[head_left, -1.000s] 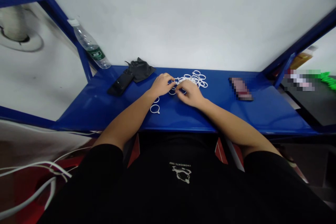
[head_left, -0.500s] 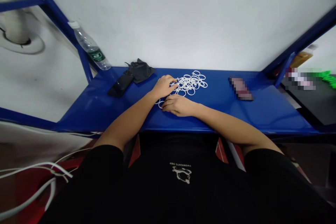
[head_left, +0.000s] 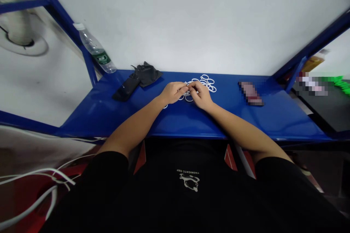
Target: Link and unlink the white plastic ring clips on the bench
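A loose pile of white plastic rings (head_left: 212,89), thin hoops with small knobs like curtain rings, lies on the blue tabletop (head_left: 186,123). Over its near left side, my left hand (head_left: 174,92) is closed, thumb and fingers pinched together. Facing it, my right hand (head_left: 201,95) is also closed, its fingertips almost touching the left ones. White shows at the pinched fingertips, seemingly a ring between both hands, though the fingers cover most of it. One more white ring (head_left: 165,106) peeks out below my left wrist.
A dark phone (head_left: 126,89) and a crumpled black bag (head_left: 147,74) lie to the left. Behind them a clear bottle (head_left: 101,56) leans by the blue frame (head_left: 89,62). A blurred-out flat object (head_left: 251,93) is on the right. The white wall (head_left: 186,25) closes off the back.
My right hand has moved up and right from the near rings to meet my left hand; one ring there is gone from the table. My left hand has shifted slightly, its fingers drawing together.
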`<state>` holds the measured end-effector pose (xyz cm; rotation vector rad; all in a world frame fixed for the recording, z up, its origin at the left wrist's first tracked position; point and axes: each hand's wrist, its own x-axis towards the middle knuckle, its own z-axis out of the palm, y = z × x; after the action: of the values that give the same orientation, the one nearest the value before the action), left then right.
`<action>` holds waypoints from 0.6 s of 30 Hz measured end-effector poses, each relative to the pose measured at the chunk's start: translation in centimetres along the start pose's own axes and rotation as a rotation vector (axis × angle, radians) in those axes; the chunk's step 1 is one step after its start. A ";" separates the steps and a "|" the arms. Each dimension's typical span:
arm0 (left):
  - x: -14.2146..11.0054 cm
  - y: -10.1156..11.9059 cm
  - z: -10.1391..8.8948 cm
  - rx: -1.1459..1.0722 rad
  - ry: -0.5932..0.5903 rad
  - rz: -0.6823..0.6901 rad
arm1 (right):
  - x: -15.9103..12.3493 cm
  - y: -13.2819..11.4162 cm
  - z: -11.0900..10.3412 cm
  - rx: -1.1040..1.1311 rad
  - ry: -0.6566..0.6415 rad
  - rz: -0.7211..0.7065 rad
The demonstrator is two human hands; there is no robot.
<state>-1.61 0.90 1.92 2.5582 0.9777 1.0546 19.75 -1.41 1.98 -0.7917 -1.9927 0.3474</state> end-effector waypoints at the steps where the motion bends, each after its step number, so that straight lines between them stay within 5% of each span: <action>1: 0.0 0.0 0.1 0.034 -0.007 -0.005 | 0.1 0.1 -0.2 0.011 0.020 0.022; 18: 0.3 0.2 0.0 0.195 -0.051 0.027 | 0.6 1.3 -0.5 0.109 -0.027 0.063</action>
<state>-1.31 0.92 2.16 2.7455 1.0850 0.9376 20.47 -0.13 1.96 -0.7852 -1.9587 0.5019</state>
